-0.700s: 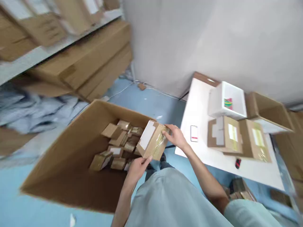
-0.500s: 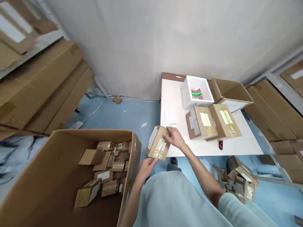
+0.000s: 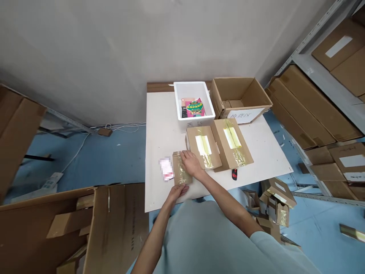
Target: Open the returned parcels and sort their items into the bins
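Both hands hold a small taped cardboard box [image 3: 181, 171] at the front left of the white table [image 3: 159, 133]. My left hand [image 3: 176, 193] grips its near end from below, fingers closed on the edge. My right hand [image 3: 191, 163] lies across its far right side, fingers wrapped over the top. Clear yellowish tape shines on the box's upper face. Left of it lies a pale rectangular item [image 3: 167, 168], its surface pixelated. Just right of my right hand stand two larger taped boxes with white labels, a nearer carton [image 3: 199, 133] and a farther carton [image 3: 222, 127].
Behind them are a white foam bin [image 3: 209, 102] with colourful packets and an open carton [image 3: 248, 110] with a handwritten label. A small red and black tool [image 3: 234, 174] lies near the front edge. A big carton [image 3: 114, 224] of small boxes stands left; discarded boxes [image 3: 278, 190] lie right.
My view has turned right, towards the table. Both hands have brought the small box from beside the table's left edge onto the tabletop area, and its label side no longer shows.
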`<state>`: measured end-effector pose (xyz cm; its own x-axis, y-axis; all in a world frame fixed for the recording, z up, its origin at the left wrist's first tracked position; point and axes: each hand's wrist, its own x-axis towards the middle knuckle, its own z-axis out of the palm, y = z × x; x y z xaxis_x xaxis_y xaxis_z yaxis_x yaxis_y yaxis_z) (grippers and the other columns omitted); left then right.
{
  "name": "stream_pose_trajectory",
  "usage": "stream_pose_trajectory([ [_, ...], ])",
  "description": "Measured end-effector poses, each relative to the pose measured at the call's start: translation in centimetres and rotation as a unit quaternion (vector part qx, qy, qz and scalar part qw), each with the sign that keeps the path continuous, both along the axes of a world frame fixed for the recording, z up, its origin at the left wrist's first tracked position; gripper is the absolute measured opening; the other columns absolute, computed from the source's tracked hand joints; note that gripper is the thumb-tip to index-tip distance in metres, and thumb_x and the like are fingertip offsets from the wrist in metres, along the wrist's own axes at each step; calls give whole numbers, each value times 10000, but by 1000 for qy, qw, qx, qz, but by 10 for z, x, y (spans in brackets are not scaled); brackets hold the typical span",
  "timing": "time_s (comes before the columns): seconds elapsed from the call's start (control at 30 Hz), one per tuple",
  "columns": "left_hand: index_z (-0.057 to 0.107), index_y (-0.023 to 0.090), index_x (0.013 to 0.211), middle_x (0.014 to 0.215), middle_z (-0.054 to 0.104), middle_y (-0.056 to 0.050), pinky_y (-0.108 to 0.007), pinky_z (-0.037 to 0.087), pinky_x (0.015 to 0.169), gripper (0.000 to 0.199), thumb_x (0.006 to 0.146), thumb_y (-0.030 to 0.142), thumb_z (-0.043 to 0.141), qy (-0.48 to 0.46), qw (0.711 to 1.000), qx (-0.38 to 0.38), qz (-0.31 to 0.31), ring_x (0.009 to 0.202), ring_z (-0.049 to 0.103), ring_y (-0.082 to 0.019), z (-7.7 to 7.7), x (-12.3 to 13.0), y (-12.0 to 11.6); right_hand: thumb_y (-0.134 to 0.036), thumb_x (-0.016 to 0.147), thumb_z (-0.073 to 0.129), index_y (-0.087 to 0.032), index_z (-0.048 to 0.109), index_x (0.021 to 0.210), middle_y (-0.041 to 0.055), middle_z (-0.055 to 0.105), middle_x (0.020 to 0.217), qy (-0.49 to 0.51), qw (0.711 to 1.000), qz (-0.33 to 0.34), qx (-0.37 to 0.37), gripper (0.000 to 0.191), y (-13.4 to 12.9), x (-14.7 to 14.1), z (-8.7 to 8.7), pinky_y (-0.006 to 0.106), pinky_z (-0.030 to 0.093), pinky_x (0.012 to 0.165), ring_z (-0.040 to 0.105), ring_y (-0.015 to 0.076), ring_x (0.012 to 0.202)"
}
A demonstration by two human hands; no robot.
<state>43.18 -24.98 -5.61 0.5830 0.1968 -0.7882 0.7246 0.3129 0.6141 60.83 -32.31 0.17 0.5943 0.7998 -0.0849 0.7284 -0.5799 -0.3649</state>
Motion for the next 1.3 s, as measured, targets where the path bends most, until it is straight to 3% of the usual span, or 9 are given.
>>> stream_pose_trajectory([
  [0.13,825,168,908,1127,864,-166,-400,620,1070,584,768,734,860,32,999,28,-23,1154,812,-320,3,-1,1,-93,1057,515,-61,416,1720,210,424,1785,3,999,39,15,671,-6,5,-18,483,369,1347,406,315,1657],
  [0.27,801,180,860,1002,865,-140,-423,638,927,531,821,709,786,59,984,139,-95,982,823,-344,15,-10,32,-26,1044,477,-53,413,1721,216,384,1797,18,999,34,27,681,0,3,-28,479,367,1358,390,288,1680],
  [0.4,775,208,1183,1249,840,-127,-393,605,950,513,845,593,774,18,935,343,-85,1088,810,-334,22,9,64,-7,1037,470,-42,423,1713,217,375,1795,18,999,32,14,679,7,3,-27,490,370,1362,380,294,1686],
  [0.5,764,218,1216,1255,841,-125,-374,595,941,533,817,569,802,-1,925,346,-156,1137,804,-346,19,33,70,-55,1055,501,-46,446,1701,211,387,1792,16,999,48,1,648,-2,2,-15,473,371,1364,384,291,1684],
  [0.6,777,220,1173,1109,865,-115,-376,592,890,499,824,576,787,15,920,338,-199,1097,810,-369,14,43,67,-178,1078,579,-77,486,1686,198,409,1791,2,999,42,7,623,-33,1,3,479,328,1386,348,300,1700],
  [0.67,759,224,1256,1184,857,-110,-364,589,867,523,869,574,733,-8,926,329,-186,1084,814,-352,9,41,64,-238,1094,584,-117,480,1698,182,375,1816,-28,999,-4,21,625,-68,-1,16,509,281,1403,289,309,1723],
  [0.9,741,245,1263,1257,833,-112,-370,587,867,467,953,571,617,-8,926,352,-136,1139,791,-348,3,55,61,-456,1150,495,-150,393,1753,209,308,1840,-109,953,-284,4,684,-207,-10,35,634,282,1371,210,386,1737],
  [1.13,755,248,1127,1105,861,-96,-384,590,864,393,859,531,700,1,921,362,-145,1068,795,-360,12,78,57,-463,1135,523,-212,393,1763,181,266,1861,-103,949,-299,-8,688,-235,-7,19,655,289,1357,183,402,1738],
  [1.3,740,235,1153,1123,863,-88,-342,591,829,421,849,526,716,-10,926,342,-156,1046,802,-325,18,99,19,-462,1139,510,-195,408,1756,173,255,1866,-103,954,-282,8,680,-271,23,16,629,281,1370,177,382,1741],
])
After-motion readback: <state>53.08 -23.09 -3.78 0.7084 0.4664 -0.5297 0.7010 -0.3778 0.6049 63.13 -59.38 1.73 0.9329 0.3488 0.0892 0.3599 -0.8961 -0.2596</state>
